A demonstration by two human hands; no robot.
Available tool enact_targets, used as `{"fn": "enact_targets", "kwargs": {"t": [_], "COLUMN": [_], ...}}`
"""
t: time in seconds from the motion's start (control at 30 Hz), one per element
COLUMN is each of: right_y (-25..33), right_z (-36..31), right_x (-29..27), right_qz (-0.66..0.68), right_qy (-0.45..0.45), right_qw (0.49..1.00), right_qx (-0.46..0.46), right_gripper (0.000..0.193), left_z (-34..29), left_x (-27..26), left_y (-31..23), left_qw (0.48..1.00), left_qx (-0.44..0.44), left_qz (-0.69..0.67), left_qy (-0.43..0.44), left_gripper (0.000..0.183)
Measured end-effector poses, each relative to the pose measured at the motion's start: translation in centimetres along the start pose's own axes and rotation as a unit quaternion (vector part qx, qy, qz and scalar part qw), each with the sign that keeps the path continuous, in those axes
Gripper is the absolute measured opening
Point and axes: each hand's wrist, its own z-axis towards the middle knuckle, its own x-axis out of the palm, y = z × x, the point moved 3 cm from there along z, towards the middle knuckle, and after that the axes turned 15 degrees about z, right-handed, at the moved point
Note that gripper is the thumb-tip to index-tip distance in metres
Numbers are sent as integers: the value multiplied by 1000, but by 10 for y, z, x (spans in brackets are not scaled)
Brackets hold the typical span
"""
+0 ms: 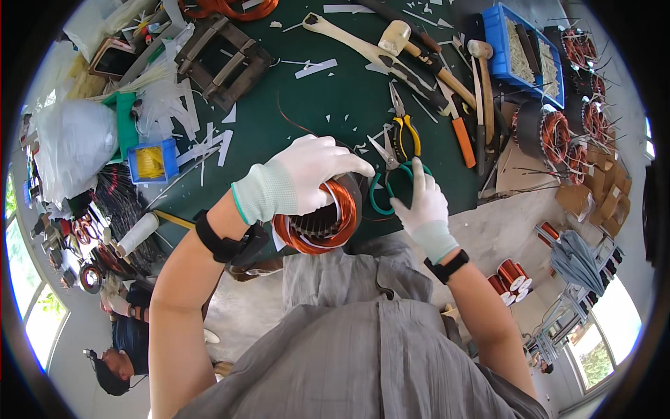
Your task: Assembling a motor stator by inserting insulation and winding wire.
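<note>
A motor stator (317, 222) with orange copper windings and a dark core stands at the table's near edge, in front of my body. Over its top lies my left hand (310, 174), white-gloved, gripping the rim with curled fingers while one finger stretches to the right. To the right, my gloved right hand (423, 209) has thumb and forefinger at the green handles of a pair of scissors (389, 162). The blades point away from me. Yellow-and-black needle-nose pliers (403, 133) lie just beyond the scissors. Part of the stator is covered by my left hand.
On the green table (307, 91) are paper scraps, a white-headed mallet (395, 38), an orange-handled blade (463, 140) and a metal fixture (222, 59). Blue bins (152, 162) stand left and far right. More wound stators (541, 133) sit right. Another person (125, 349) is at lower left.
</note>
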Motion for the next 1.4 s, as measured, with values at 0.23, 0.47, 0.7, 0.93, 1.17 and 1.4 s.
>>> {"fn": "enact_targets", "kwargs": {"t": [0.23, 0.47, 0.7, 0.93, 1.17, 1.4], "right_y": [-15, -5, 54, 122, 127, 149], "right_z": [18, 22, -35, -68, -77, -66], "right_x": [19, -61, -102, -84, -60, -70], "right_qz": [6, 108, 210, 99, 71, -15], "right_qy": [25, 171, 205, 169, 159, 213], "right_qw": [1000, 974, 955, 980, 984, 977], "right_qx": [0, 102, 42, -17, -30, -5], "right_gripper": [94, 81, 79, 79, 73, 68], "left_z": [-48, -48, -48, -51, -49, -51], "left_x": [-4, 82, 95, 92, 96, 101], "left_y": [-58, -119, -101, -105, -103, -100], "left_qw": [939, 886, 874, 874, 872, 863], "left_qx": [-174, -353, -319, -302, -302, -291], "left_qz": [174, 95, 164, 159, 217, 241], "left_qy": [-240, -287, -328, -347, -318, -335], "left_gripper": [61, 85, 75, 71, 59, 57]}}
